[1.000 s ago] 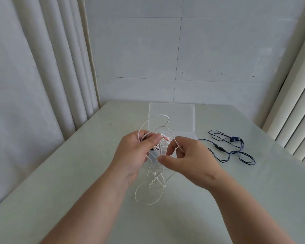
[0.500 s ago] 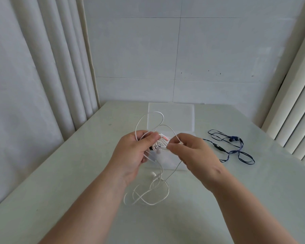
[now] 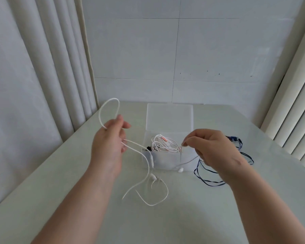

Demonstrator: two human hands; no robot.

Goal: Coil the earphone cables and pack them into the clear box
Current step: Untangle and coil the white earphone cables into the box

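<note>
left hand (image 3: 109,138) fingers clamped on white cable (image 3: 144,159), loop sticking up above it. right hand (image 3: 213,148) fingertips pinched on thin strand of same cable, over box (image 3: 169,157). rest of cable trails on table (image 3: 60,173), earbuds loose in front of box.

risk: hanging strand snags coil already in box, drags it out; slack tangles while winding; blue cable (image 3: 209,182) beside box catches under right wrist.

box: open, lid up behind, holds white coil with pink bit, dark item at left corner, unclear.

No text, label, brand or number can be read anywhere here.
</note>
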